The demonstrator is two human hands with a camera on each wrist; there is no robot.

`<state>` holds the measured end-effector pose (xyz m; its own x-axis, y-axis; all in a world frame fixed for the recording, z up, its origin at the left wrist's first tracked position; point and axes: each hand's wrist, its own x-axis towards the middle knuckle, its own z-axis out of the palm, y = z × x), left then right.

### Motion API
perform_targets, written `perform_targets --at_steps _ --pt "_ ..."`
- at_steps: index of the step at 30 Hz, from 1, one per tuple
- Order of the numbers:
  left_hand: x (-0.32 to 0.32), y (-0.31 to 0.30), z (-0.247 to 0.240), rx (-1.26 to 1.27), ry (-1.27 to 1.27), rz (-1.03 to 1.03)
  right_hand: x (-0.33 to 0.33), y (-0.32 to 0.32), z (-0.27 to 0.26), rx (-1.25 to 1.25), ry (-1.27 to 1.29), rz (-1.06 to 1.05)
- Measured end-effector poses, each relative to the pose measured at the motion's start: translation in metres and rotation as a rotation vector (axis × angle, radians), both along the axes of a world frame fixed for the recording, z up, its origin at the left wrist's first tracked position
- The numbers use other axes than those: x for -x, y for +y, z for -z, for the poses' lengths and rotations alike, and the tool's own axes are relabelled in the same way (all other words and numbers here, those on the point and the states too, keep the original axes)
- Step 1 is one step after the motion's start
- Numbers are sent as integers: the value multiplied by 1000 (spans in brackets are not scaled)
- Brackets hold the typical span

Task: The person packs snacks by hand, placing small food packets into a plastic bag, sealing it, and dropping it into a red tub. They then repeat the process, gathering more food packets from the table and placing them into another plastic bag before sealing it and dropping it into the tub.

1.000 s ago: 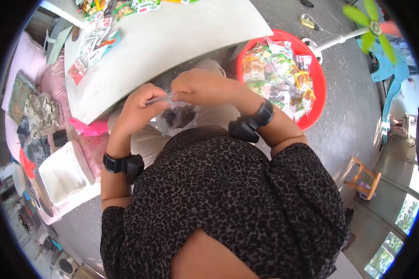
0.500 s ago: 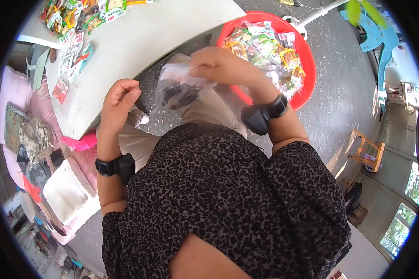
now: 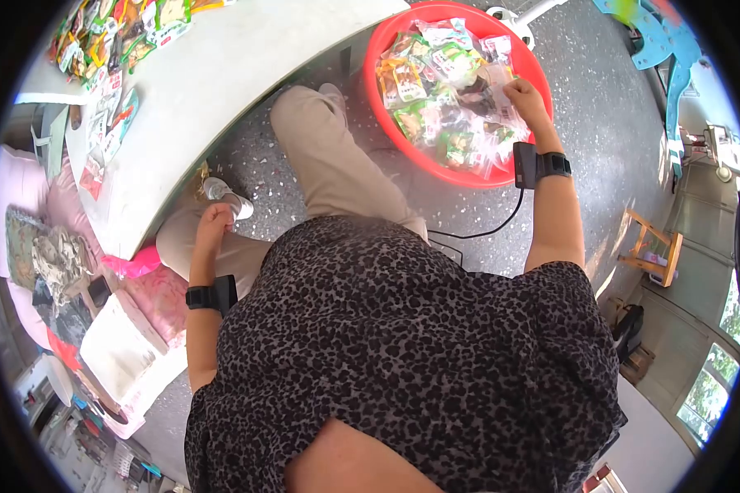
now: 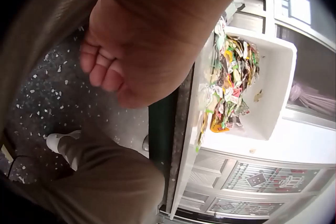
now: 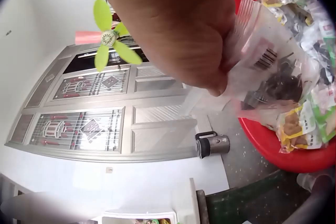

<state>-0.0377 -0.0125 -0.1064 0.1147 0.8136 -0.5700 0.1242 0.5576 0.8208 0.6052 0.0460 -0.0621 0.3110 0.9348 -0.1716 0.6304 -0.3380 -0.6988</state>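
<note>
My right hand (image 3: 529, 102) is at the right side of a red tub (image 3: 373, 97), pinching a clear plastic bag by its top edge. In the right wrist view the zip-top bag (image 5: 269, 58) shows a barcode and dark pieces inside, and it hangs over the tub. Several clear bags of colourful snack packets (image 3: 456, 62) fill the tub beneath it. Near my left knee hangs my left hand (image 3: 214, 223), beside the table edge. Its fingers (image 4: 100, 71) are loosely curled with nothing in them.
A white table (image 3: 214, 70) spans the upper left, with loose packets (image 3: 111, 123) on it. Packets also fill a white box (image 4: 274, 77). A white basin (image 3: 123, 345) stands at the left, and a wooden stool (image 3: 654, 249) at the right. A black cable (image 3: 501, 226) runs from the right wrist.
My left hand has let go of the bag and dropped back toward my knee. The right hand has carried the bag rightward to over the red tub. The head view has shifted.
</note>
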Motion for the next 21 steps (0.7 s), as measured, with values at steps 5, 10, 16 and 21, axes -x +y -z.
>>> perform_targets --at_steps 5,10,16,21 --pt "-1 -2 1 7 92 -59 -71 6 50 8 -407 179" --pt "3 -4 2 58 115 -117 -76 0 45 76 -855 168" --pt "-5 -5 2 59 211 -150 -33 -24 160 331 -624 -46" --pt "-6 -2 0 78 231 -127 49 -31 199 166 -317 -150"
